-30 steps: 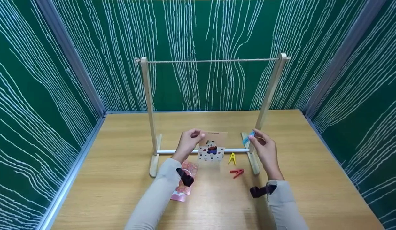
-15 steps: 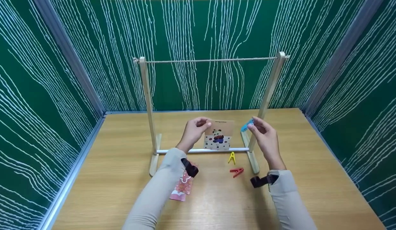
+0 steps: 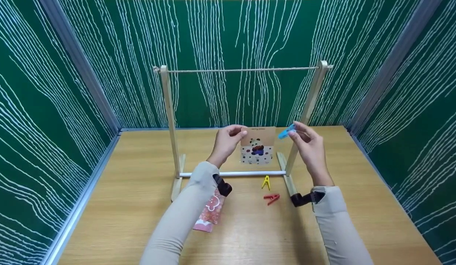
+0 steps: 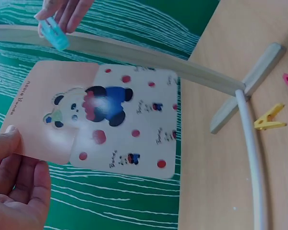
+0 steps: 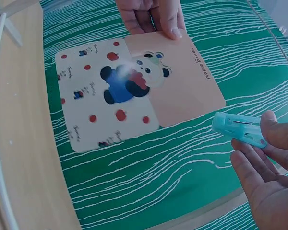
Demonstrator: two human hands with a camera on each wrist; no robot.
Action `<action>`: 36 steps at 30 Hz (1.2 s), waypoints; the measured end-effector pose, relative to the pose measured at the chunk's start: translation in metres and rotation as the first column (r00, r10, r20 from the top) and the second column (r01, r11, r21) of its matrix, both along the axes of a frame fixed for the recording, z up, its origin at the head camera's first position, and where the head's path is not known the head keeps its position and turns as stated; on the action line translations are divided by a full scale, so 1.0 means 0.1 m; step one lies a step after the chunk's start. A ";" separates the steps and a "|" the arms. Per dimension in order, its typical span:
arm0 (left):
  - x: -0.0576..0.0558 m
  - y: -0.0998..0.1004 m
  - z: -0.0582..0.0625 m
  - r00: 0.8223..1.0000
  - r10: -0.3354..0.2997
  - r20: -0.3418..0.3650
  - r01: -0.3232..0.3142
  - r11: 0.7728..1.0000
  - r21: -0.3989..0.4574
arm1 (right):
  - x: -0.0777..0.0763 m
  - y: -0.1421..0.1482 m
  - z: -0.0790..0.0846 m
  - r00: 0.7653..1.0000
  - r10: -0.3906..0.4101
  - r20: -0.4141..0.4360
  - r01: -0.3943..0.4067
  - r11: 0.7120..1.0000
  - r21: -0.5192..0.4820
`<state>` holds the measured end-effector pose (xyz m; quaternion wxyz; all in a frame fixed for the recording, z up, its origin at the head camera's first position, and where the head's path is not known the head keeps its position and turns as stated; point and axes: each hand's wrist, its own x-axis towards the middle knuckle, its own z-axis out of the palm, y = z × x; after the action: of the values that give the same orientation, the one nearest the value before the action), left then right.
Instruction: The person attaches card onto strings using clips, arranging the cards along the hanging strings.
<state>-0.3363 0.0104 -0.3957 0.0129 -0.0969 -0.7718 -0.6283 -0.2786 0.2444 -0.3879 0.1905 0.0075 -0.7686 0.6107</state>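
Note:
My left hand point(image 3: 228, 143) pinches the upper left corner of a panda-printed card point(image 3: 257, 145), thumb in front and fingers behind. The card is half pink, half white with red apples, and hangs upright in the air below the string. To its right, my right hand point(image 3: 309, 149) pinches a light-blue clothespin point(image 3: 287, 131) between thumb and fingertips. In the right wrist view the clothespin point(image 5: 237, 127) points toward the card's pink top corner, a small gap apart from it. The left wrist view shows the card's printed face point(image 4: 105, 115) with the clothespin point(image 4: 54, 34) beyond its edge.
A wooden frame point(image 3: 170, 121) with a string point(image 3: 242, 70) across its top and a white bar point(image 3: 250, 173) at its base stands on the table. Nearer lie a yellow clothespin point(image 3: 265, 182), a red clothespin point(image 3: 272, 198) and red and pink cards point(image 3: 212, 208), partly behind the left sleeve.
Both hands have risen, carrying the card and the blue clothespin up toward the string. The card has also shifted a little right. The clothespins and cards on the table stay put.

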 end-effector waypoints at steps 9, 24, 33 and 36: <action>-0.04 0.11 0.19 0.998 -0.001 -0.064 0.000 1.000 -0.017 | -0.01 0.04 0.19 0.997 -0.021 -0.080 0.025 0.999 0.047; -0.13 0.28 0.49 0.995 0.012 -0.100 -0.005 0.997 0.075 | -0.08 0.05 0.54 0.979 -0.016 -0.205 0.011 1.000 -0.027; -0.20 0.34 0.71 0.989 0.022 -0.145 -0.005 0.993 0.118 | -0.12 0.02 0.75 0.965 -0.071 -0.252 0.056 0.996 -0.067; -0.21 0.36 0.79 0.986 0.021 -0.165 0.000 0.992 0.122 | -0.14 0.02 0.80 0.957 -0.091 -0.277 0.072 0.994 -0.077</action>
<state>-0.3574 0.0466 -0.3169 0.0862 -0.1438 -0.7288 -0.6639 -0.2922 0.2460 -0.3084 0.3223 0.0557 -0.7131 0.6201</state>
